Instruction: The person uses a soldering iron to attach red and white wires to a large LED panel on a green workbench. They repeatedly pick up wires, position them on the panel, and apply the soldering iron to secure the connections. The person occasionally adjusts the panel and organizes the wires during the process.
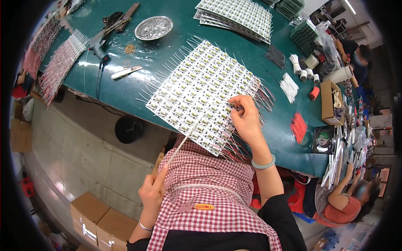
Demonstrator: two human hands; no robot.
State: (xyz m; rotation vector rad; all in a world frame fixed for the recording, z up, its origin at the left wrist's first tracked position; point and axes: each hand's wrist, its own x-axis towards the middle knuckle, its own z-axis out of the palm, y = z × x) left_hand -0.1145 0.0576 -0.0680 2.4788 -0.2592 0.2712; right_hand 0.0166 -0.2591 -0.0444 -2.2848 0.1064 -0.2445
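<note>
From the head camera, a person in a red-and-white checked apron (209, 188) is sitting at a green bench (289, 144). A large white circuit board (184, 97), covered with rows of small yellow-green parts, is lying on the bench in front of them, its near corner reaching over the edge toward the lap. Thin wires are sticking out along its sides, reddish ones to the right.

The left hand (152, 190) is gripping a thin pale stick (178, 149), its tip meeting the board near the front edge. The right hand (246, 115) is resting its bent fingertips at the board's right part; whether they are pinching anything cannot be told.

Beyond the board, a metal bowl (153, 28), a grey gun-shaped tool (99, 49) and a stack of similar boards (236, 19) are lying on the bench. To the right, red strips (298, 127) and a black fan (323, 139) are lying near the edge. Two other people are working farther right.
</note>
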